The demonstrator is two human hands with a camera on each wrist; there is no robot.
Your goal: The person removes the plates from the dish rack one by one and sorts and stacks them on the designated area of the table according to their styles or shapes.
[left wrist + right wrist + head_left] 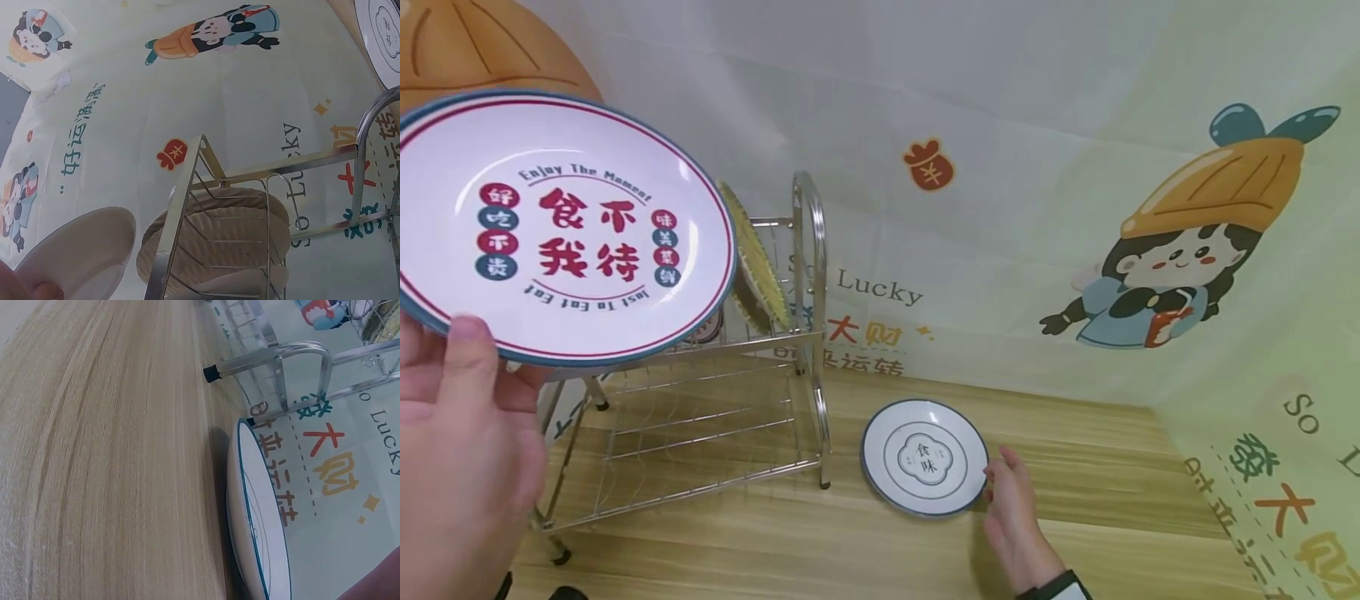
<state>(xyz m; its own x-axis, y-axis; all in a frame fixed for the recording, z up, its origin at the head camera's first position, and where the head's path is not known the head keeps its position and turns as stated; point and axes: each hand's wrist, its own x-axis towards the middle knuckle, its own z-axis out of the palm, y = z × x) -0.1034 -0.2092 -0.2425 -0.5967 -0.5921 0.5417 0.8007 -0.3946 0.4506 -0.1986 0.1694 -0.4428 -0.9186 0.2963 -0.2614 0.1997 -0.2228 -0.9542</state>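
Observation:
My left hand (471, 433) grips a large white plate (580, 321) by its near rim, thumb on top. This plate has a blue and red edge and red and blue lettering. It is lifted in front of a metal dish rack (812, 333). A yellow-green scalloped plate (756, 267) leans in the rack's upper tier. On the wooden surface to the rack's right lies a smaller white plate (925, 500) with a blue rim. My right hand (1015, 517) is at this plate's right edge, fingers extended and fingertips by the rim.
The wooden tabletop (1112, 500) runs under the rack and the smaller plate. A printed cloth (1015, 217) with cartoon figures hangs behind and along the right. The rack's lower tier (700, 467) is of thin wire bars, and its feet (212, 374) have black caps.

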